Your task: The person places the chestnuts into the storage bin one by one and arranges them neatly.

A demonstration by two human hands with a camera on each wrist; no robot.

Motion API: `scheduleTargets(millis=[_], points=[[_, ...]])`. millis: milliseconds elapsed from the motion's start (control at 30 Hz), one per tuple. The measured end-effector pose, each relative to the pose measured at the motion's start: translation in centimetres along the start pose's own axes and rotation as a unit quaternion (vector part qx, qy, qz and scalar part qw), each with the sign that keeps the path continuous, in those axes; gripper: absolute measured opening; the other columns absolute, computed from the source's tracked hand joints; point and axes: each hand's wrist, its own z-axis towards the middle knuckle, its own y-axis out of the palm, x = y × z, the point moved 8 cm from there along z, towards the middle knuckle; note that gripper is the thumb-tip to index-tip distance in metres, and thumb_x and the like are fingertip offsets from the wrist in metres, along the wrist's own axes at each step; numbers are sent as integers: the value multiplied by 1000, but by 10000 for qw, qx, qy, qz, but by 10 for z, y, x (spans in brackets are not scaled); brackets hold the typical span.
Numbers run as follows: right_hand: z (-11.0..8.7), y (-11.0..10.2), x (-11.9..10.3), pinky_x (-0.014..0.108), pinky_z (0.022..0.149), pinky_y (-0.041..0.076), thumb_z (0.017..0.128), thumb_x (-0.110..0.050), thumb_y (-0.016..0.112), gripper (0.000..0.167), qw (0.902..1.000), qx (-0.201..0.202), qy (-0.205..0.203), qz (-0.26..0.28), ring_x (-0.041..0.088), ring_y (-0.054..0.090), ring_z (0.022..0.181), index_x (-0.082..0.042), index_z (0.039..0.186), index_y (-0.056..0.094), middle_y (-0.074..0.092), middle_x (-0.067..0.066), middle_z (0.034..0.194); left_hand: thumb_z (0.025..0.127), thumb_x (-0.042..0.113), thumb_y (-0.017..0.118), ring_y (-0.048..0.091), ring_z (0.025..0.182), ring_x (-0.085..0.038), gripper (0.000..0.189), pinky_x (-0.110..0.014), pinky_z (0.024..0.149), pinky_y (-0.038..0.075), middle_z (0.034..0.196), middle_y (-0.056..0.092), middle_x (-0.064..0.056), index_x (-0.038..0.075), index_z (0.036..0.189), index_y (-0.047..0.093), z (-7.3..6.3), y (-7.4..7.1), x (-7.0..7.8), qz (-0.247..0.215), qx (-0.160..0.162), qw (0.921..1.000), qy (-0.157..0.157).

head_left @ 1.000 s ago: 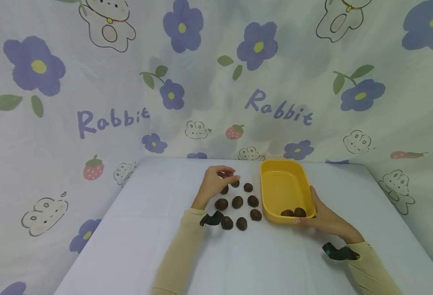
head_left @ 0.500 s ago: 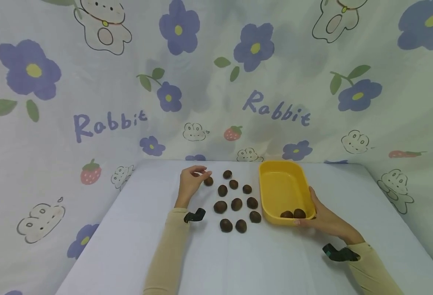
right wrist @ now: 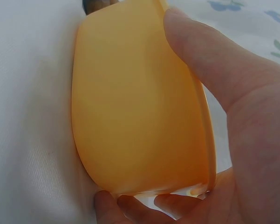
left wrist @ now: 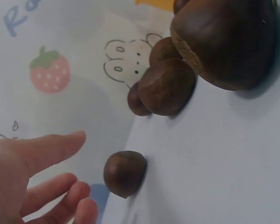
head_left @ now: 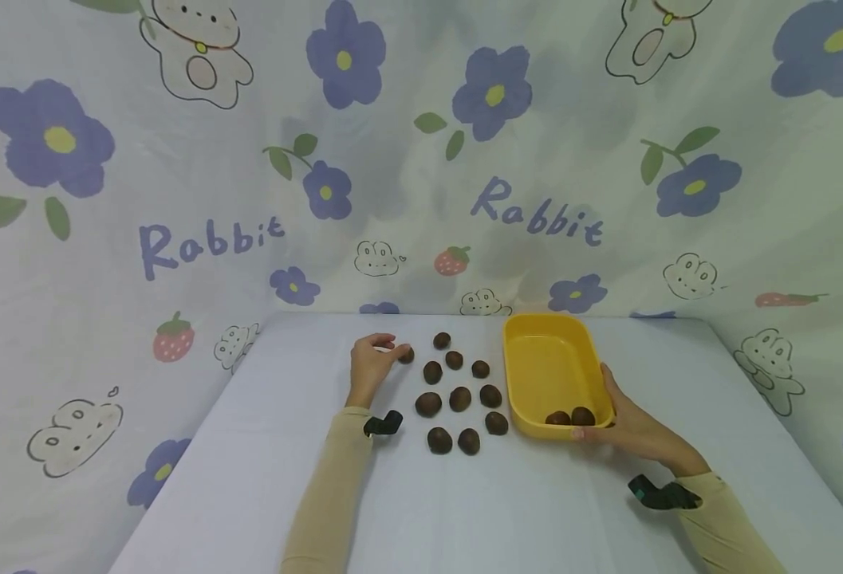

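Brown chestnuts lie loose on the white table, left of a yellow tray (head_left: 546,363). My left hand (head_left: 369,371) is beside the leftmost chestnut (head_left: 407,355) at the far side of the group. In the left wrist view, thumb and fingers are spread, with a gap between them and that chestnut (left wrist: 125,173). My right hand (head_left: 640,424) grips the tray's near right corner; its thumb lies on the rim and its fingers bend around the outer wall (right wrist: 135,98). Two chestnuts (head_left: 583,415) rest inside the tray at the near end.
Several more chestnuts, such as one at the front (head_left: 439,440), are spread between my left hand and the tray. A printed cloth (head_left: 392,159) with flowers and rabbits hangs behind the white table (head_left: 464,510).
My left hand has moved left from above the far chestnuts to the leftmost one, then dipped slightly toward it. My right hand and the tray have stayed in place.
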Motion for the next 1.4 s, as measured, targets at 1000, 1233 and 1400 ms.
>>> scheduleTargets(millis=[1000, 1233, 1400], points=[[-2, 1, -5, 80, 112, 21, 85, -44, 81, 135, 9999, -35, 127, -10, 59, 13, 153, -10, 161, -25, -6, 32, 170, 82, 25, 86, 69, 103, -33, 43, -49, 91, 54, 110, 74, -16, 2, 116, 73, 1, 19, -16, 1057, -88, 9943, -30], [-2, 1, -4, 81, 111, 22, 85, -41, 81, 135, 10000, -19, 36, 29, 59, 14, 153, -11, 161, -25, -5, 32, 171, 82, 26, 85, 70, 106, -35, 43, -51, 93, 55, 113, 74, -16, 2, 117, 73, 1, 21, -15, 1185, -152, 9928, 31], [-2, 1, -3, 81, 110, 24, 85, -39, 81, 133, 9999, -20, -48, 98, 57, 19, 153, -14, 162, -24, -3, 31, 171, 83, 26, 84, 71, 107, -36, 43, -50, 94, 55, 113, 75, -16, 2, 116, 74, 2, 23, -14, 1310, -178, 9912, 64]])
